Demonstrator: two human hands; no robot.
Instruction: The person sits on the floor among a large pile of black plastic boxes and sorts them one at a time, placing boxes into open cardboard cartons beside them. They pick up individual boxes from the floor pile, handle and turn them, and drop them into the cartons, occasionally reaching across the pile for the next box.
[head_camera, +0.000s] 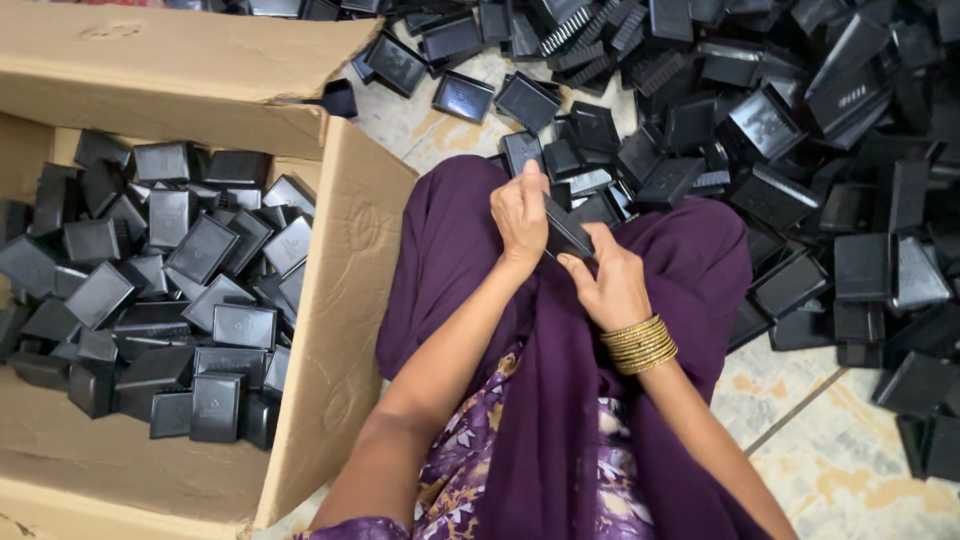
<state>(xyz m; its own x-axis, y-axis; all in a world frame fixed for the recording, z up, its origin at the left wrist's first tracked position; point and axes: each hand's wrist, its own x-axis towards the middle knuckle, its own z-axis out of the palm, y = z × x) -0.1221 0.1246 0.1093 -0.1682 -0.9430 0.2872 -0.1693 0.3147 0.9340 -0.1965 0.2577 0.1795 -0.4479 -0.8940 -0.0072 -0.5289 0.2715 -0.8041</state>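
Black plastic cover (566, 232) sits over the person's lap, grasped between the left hand (520, 213) and right hand (612, 285). Similar black pieces (800, 110) crowd the tiled floor (790, 400) ahead; a cardboard box (335, 300) holding more stands at left.

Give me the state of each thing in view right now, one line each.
Left hand: gripping the top of a black plastic part.
Right hand: gripping the same part from below.
Black plastic part: held over the lap, tilted.
Cardboard box: open, flaps up, part-filled with black parts.
Loose pile: black parts scattered on the tiled floor.
Bangles: on the right wrist.
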